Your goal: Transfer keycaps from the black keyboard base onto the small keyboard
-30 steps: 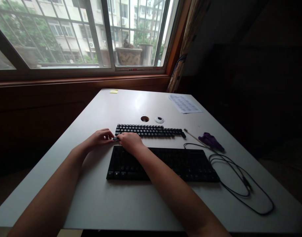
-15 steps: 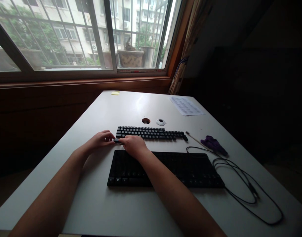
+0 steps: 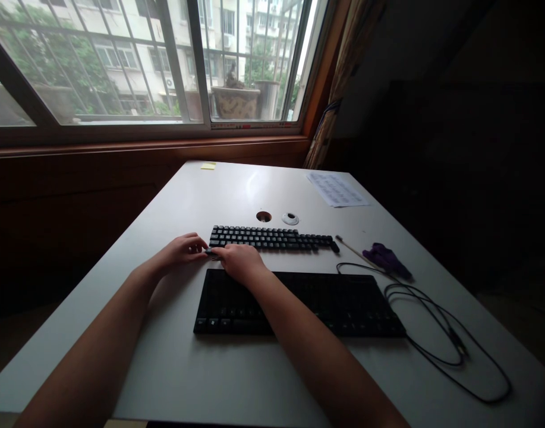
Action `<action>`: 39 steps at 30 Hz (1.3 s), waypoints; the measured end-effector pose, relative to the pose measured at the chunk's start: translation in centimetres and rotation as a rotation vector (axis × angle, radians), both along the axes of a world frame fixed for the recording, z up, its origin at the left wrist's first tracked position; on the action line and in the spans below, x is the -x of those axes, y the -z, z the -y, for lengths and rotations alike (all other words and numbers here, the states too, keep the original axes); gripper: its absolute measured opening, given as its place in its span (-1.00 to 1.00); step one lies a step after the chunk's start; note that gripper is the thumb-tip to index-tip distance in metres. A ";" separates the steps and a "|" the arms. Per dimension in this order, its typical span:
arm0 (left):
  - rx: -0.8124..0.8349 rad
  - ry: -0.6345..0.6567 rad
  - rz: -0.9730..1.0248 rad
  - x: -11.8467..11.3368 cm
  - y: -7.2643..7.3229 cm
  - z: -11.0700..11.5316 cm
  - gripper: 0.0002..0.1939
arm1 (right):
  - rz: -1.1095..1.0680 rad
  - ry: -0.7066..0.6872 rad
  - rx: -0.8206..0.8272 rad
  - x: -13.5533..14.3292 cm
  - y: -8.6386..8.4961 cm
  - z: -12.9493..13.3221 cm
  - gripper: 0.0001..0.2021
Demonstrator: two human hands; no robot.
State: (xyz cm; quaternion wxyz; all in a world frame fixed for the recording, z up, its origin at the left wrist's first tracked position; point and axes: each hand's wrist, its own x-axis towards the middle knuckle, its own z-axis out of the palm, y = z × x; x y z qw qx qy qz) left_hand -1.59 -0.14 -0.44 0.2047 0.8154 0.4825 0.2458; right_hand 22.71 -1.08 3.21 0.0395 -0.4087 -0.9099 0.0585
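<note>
Rows of loose black keycaps (image 3: 263,238) lie in a keyboard-like layout on the white table. At their lower left corner, my left hand (image 3: 185,248) pinches a small black keycap (image 3: 209,251) between its fingertips. My right hand (image 3: 241,261) reaches the same keycap from the right, its fingers closed against it. Below is a black keyboard base (image 3: 334,297), whose bottom row still shows a few keys at the left; my right forearm crosses over it.
A black cable (image 3: 437,309) loops at the right, beside a purple cloth (image 3: 386,260) and a thin brush (image 3: 355,249). Printed papers (image 3: 337,190), a yellow note (image 3: 208,166), a round hole (image 3: 264,217) and its cover (image 3: 290,219) are farther back.
Both hands stay in almost the same place on the keycap. The whole view has shifted very slightly.
</note>
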 end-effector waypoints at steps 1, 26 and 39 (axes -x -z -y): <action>0.000 -0.005 -0.004 -0.1 -0.1 0.1 -0.69 | 0.000 -0.001 -0.001 0.0 0.0 0.0 -0.55; -0.002 -0.015 -0.004 0.2 -0.5 0.2 -0.66 | -0.017 0.107 0.022 0.4 0.3 -0.3 -0.48; 0.008 0.018 -0.016 0.0 -0.9 0.5 -0.67 | 0.014 0.092 0.040 0.4 0.4 -0.4 -0.47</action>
